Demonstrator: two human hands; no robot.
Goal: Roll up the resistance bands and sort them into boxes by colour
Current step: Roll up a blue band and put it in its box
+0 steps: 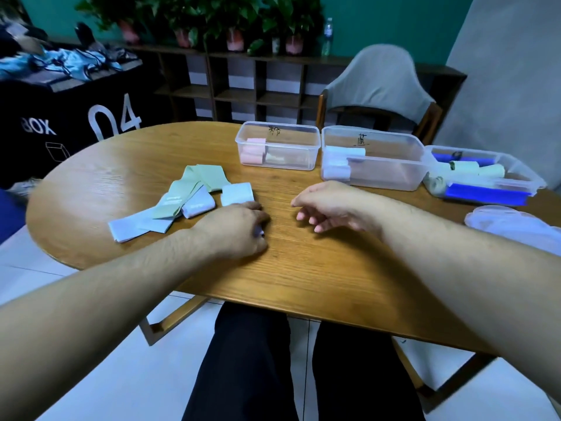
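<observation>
Loose bands lie in a heap on the wooden table [303, 278]: pale green bands [197, 179], pale blue bands [133, 226] and a short mint folded piece [236, 193]. My left hand [236, 229] rests on the table beside the heap, its fingers curled round a small pale lilac roll [260, 233] that is mostly hidden. My right hand [328, 206] hovers just to the right, fingers relaxed and holding nothing. At the back stand three clear boxes: a pink-band box [277, 165], a pale-blue-band box [382, 180], and a box with green rolls and dark blue bands [531, 180].
A clear lid or bag [513, 223] lies at the table's right edge. A grey chair [379, 80] stands behind the boxes. Shelves with plants line the back wall, and a black crate [60, 117] is at the left. My legs are under the table's near edge.
</observation>
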